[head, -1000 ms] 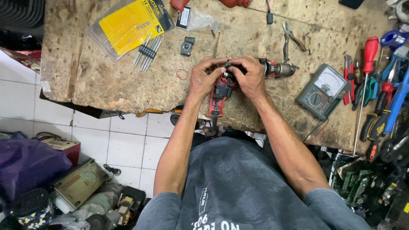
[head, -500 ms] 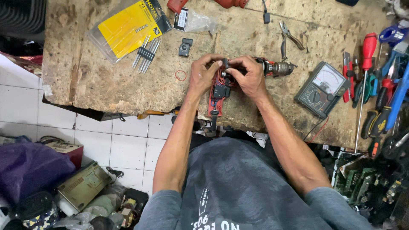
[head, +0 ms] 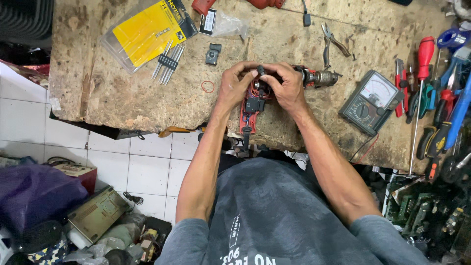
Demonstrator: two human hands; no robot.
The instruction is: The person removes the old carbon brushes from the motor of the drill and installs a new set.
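Both hands are closed on the red drill, the left hand and right hand equally near over its open body, its handle pointing toward the person and its chuck lying beyond the right hand.

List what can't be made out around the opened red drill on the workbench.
Head view:
- Small dark part pinched above the red drill: too small to identify.
- Drill's middle: hidden by left hand and right hand.
- Red tool: cut off by top edge.
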